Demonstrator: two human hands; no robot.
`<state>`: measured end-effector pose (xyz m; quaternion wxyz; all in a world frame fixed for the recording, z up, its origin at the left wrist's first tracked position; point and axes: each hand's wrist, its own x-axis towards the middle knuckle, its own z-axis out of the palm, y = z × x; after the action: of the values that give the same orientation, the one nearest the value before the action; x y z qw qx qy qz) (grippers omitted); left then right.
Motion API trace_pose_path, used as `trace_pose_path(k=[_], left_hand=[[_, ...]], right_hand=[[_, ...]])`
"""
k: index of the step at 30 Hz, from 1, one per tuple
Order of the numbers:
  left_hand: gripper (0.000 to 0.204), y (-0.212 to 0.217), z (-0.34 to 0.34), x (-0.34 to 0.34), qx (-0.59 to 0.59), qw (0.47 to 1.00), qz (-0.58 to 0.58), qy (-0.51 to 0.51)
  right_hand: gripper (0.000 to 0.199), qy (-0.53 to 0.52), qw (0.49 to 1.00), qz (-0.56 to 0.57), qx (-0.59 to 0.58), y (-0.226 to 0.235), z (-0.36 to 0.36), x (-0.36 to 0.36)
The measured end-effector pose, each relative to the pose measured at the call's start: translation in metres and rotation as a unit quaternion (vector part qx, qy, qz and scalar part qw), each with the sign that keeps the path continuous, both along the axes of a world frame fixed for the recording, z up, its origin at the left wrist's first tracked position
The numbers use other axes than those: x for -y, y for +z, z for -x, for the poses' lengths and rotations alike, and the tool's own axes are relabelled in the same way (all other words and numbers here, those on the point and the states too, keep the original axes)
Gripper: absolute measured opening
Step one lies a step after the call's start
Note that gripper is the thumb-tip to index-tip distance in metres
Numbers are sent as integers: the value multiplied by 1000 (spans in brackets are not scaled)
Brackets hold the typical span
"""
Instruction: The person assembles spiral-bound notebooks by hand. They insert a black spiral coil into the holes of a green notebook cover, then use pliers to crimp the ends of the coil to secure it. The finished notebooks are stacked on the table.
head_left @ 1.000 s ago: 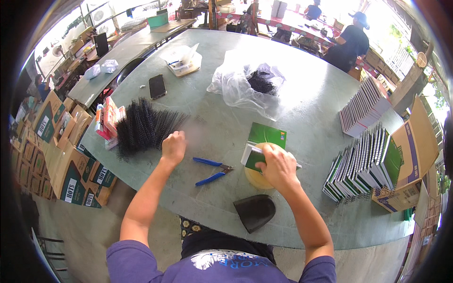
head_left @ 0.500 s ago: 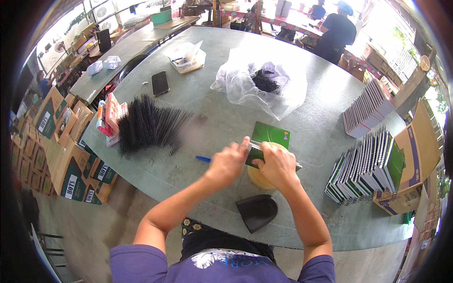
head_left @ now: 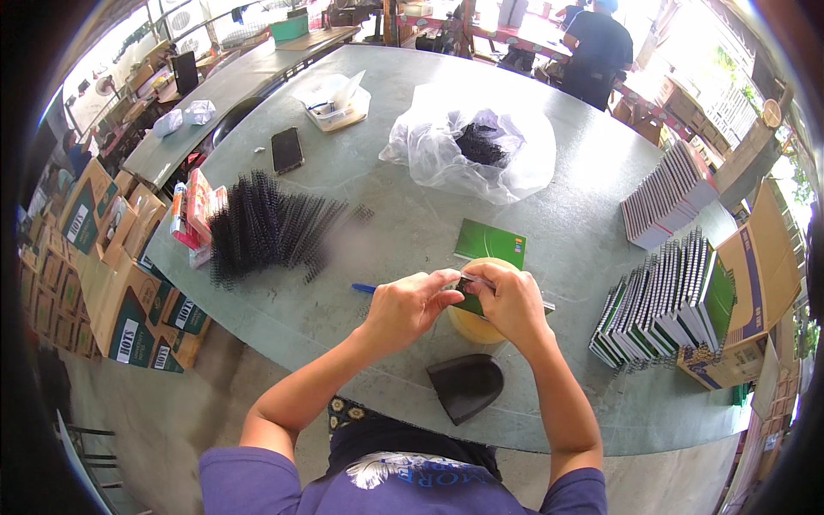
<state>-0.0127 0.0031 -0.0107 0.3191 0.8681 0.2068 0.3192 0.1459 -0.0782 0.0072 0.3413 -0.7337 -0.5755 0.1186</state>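
Both hands meet over the middle of the grey worktop point(head_left: 412, 232). The left hand point(head_left: 410, 305) has its fingers pinched together on the edge of a small green notebook point(head_left: 471, 300), and the right hand point(head_left: 510, 300) is clamped on the same notebook from the other side. The notebook is held just above a roll of tan tape point(head_left: 475, 324) that lies on the worktop under the hands. A second green notebook point(head_left: 491, 243) lies flat just beyond them. The blue handle of a tool point(head_left: 364, 288) pokes out from behind the left hand. A heap of black wire spirals point(head_left: 270, 227) sits to the left, a clear plastic bag point(head_left: 472, 150) farther back, and rows of finished spiral notebooks point(head_left: 665, 300) stand to the right. A dark curved object point(head_left: 466, 386) rests near the front edge.
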Motion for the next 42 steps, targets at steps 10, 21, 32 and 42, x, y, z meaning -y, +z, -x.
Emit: trace_pose_path(k=[10,21,32,42], left_hand=[[12,-7,-8,-1,71,997,2,32],[27,14,0,-17,16,1000,-19,-13],[12,22,2,-35,-106,992,55,-42],[46,-38,-6,61,-173,957,62,-224]], right_hand=[[15,10,1000,-5,5,6,5,3],[15,21,981,-162,103,-4,12,0],[24,46,994,-88,33,-2,6,8],[13,-17,981,-31,-189,-3,-39,46]])
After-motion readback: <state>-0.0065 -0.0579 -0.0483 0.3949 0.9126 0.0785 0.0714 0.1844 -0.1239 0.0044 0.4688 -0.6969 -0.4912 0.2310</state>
